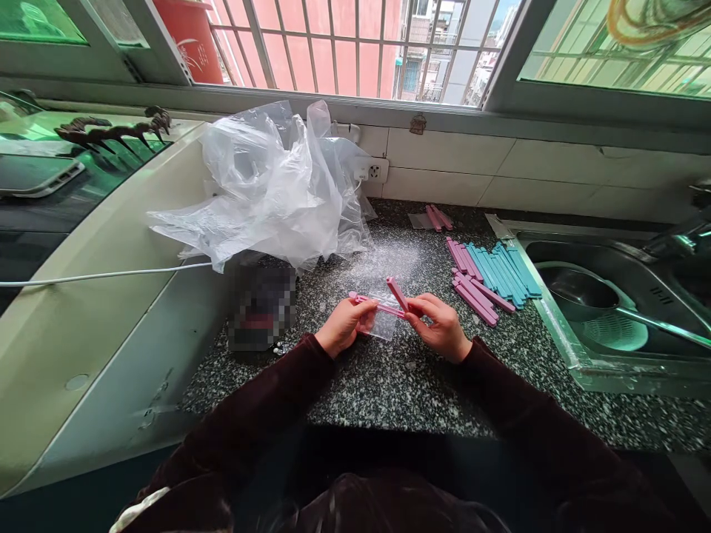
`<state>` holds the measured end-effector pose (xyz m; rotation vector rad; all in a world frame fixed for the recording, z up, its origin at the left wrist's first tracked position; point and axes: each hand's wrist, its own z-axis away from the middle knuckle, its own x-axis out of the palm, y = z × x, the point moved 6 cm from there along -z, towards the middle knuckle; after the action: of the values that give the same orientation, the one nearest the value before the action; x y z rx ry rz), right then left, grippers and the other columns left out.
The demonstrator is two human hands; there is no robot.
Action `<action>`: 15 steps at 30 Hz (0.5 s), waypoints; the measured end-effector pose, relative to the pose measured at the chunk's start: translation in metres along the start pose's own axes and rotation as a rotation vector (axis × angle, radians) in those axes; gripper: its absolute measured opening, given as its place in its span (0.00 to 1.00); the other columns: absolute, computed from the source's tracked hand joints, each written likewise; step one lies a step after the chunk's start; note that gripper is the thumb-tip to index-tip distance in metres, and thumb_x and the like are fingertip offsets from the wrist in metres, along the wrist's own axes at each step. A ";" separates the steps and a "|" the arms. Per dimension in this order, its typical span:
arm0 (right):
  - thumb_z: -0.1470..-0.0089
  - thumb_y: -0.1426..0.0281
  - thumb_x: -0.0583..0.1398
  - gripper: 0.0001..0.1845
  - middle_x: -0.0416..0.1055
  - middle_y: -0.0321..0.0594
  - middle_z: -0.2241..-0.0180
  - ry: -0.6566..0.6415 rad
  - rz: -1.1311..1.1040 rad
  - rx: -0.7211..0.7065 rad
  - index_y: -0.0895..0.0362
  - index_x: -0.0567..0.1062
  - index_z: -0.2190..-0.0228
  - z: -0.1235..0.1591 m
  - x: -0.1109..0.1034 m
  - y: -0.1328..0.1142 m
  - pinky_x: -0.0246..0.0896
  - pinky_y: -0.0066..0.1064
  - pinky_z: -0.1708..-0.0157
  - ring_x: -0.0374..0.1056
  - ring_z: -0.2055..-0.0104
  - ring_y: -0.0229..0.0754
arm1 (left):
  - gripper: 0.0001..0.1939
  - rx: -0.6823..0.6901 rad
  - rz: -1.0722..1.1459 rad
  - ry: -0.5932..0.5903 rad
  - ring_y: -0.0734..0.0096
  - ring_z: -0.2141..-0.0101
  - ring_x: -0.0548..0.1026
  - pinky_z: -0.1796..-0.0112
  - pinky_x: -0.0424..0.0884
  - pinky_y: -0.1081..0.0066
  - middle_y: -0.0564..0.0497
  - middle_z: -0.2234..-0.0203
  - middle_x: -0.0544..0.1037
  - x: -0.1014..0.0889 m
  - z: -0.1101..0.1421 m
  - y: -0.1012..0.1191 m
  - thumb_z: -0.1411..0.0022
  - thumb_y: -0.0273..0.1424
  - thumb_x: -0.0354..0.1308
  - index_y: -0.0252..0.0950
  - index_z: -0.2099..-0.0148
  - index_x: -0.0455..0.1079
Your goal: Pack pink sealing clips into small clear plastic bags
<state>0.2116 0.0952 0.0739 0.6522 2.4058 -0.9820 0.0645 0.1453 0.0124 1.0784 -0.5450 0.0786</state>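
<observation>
My left hand is closed on a small clear plastic bag, with a long pink bag clip lying at its upper edge. The fingers of my right hand pinch a second pink bag clip, which sticks up at a slant. My right fingertips also meet the right end of the first clip. Whether that first clip is inside the bag or against it, I cannot tell. To the right, more pink clips lie beside a row of blue clips on the speckled counter.
A heap of clear plastic bags stands at the back left. Before it is a blurred dark object. Two pink clips lie near the tiled wall. The sink on the right holds a pan. A white cable crosses on the left.
</observation>
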 end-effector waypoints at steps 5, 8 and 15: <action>0.46 0.72 0.56 0.09 0.69 0.40 0.71 -0.017 -0.002 0.006 0.57 0.73 0.61 0.000 0.002 0.000 0.67 0.27 0.73 0.65 0.73 0.34 | 0.17 -0.035 0.003 0.024 0.85 0.85 0.60 0.83 0.53 0.79 0.59 0.86 0.63 0.000 0.002 -0.001 0.63 0.33 0.69 0.32 0.77 0.63; 0.46 0.71 0.56 0.10 0.69 0.40 0.70 -0.024 0.011 0.009 0.57 0.73 0.61 0.001 0.002 0.001 0.67 0.28 0.73 0.65 0.72 0.35 | 0.17 -0.037 -0.017 0.022 0.84 0.85 0.60 0.83 0.53 0.79 0.58 0.86 0.65 0.000 0.001 -0.001 0.62 0.34 0.69 0.32 0.77 0.64; 0.46 0.72 0.56 0.09 0.69 0.40 0.71 -0.053 0.040 0.000 0.58 0.73 0.62 0.001 0.005 0.001 0.66 0.27 0.74 0.65 0.74 0.34 | 0.17 -0.036 -0.064 0.022 0.84 0.87 0.60 0.84 0.54 0.79 0.58 0.88 0.64 0.001 0.001 -0.001 0.59 0.36 0.67 0.32 0.77 0.62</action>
<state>0.2086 0.0966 0.0697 0.6636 2.3373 -0.9712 0.0656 0.1436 0.0123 1.0582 -0.4900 0.0249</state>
